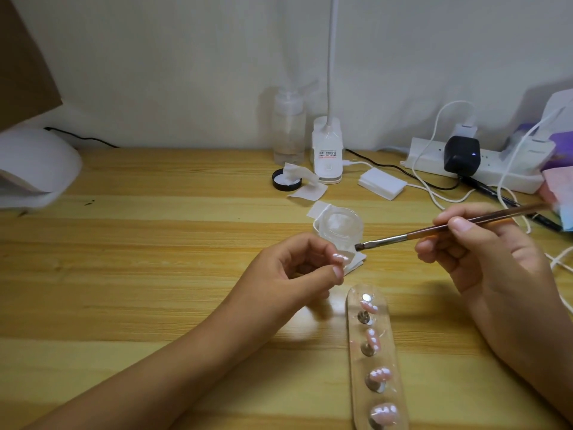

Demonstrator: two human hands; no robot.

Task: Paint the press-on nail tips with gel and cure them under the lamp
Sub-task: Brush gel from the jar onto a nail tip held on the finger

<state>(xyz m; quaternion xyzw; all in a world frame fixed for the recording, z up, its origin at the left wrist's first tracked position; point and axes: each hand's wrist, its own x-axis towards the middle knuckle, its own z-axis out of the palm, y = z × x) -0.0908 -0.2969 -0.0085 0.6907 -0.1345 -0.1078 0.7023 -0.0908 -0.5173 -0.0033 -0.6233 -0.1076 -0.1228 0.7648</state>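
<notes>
On pale wooden desk (155, 243): nearest, clear oblong acrylic holder (392, 346) with glossy pink nail tips (379, 374) on studs. Beyond, left hand (288, 268) pinching single pink tip (340, 258) between thumb and forefinger; right hand (483, 259) gripping thin brown brush (412, 235), bristles just beside it. Behind, small clear jar (341, 226); far left, white domed lamp (34, 162).

On my feed both the left hand (288, 271) and the right hand (490, 252) were bare. The left forearm (155, 367), at the near left, was uncovered along all its visible length. So was the right forearm (539, 346) at the near right edge. The thumbnails (462, 225) looked short, rounded and plain.
</notes>
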